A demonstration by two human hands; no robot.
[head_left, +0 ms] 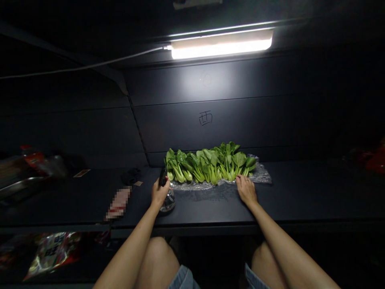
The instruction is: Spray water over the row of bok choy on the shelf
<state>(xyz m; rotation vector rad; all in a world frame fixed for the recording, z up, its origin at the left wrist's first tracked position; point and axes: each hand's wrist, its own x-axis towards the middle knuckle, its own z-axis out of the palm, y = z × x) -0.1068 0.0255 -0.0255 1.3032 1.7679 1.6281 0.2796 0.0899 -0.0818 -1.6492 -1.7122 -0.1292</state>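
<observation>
A row of green bok choy [210,164] lies on a clear plastic sheet [261,174] at the back of a dark table [300,196]. My left hand [159,193] is closed around a small clear spray bottle [168,200] with a black top, standing at the left end of the greens. My right hand [246,189] rests flat on the table with fingers spread, its fingertips touching the front edge of the plastic sheet near the right part of the row.
A light bar [221,46] glows above the dark back wall. A metal tray [18,186] and red packaging [34,158] sit at the far left, a small dark object [131,176] lies left of the greens, and a shiny bag [51,253] lies below the table edge.
</observation>
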